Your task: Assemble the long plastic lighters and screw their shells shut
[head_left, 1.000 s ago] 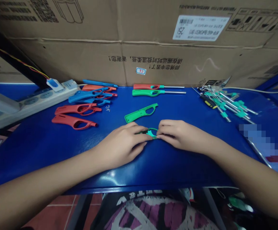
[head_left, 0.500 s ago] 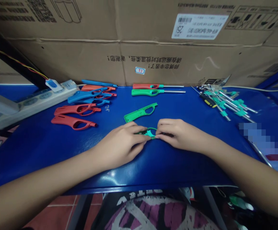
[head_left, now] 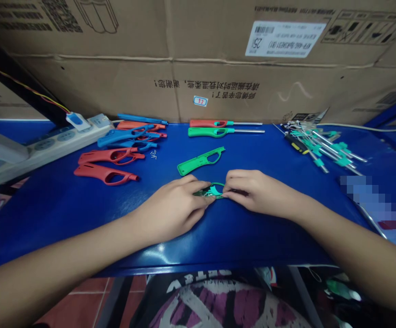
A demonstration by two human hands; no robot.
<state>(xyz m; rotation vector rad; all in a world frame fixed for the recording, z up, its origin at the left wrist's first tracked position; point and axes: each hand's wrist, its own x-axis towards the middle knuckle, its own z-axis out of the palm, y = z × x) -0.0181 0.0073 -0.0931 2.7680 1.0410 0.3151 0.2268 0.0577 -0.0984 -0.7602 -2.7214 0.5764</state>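
Note:
Between my hands, low over the blue table, is a green lighter casing half (head_left: 217,184) with a teal trigger (head_left: 215,191) and small inner parts in it. My left hand (head_left: 179,200) is closed on its handle end, which the fingers mostly cover. At the nozzle end my right hand (head_left: 249,187) pinches the casing; its fingers hide that tip. Just beyond lies the other green casing half (head_left: 198,163), inner side up. Behind it rest a green lighter (head_left: 206,132) and a red lighter (head_left: 205,123), both with metal tubes.
Red casings (head_left: 105,174), blue casings (head_left: 124,135) and small screws (head_left: 153,154) lie left, beside a white power strip (head_left: 54,142). Several metal tubes with teal parts (head_left: 334,148) are piled at right with a screwdriver (head_left: 296,144). A large cardboard box (head_left: 211,68) stands behind the table (head_left: 143,255).
My left thumb and fingers have shifted slightly on the casing, showing more of its inner parts. My right hand has barely moved.

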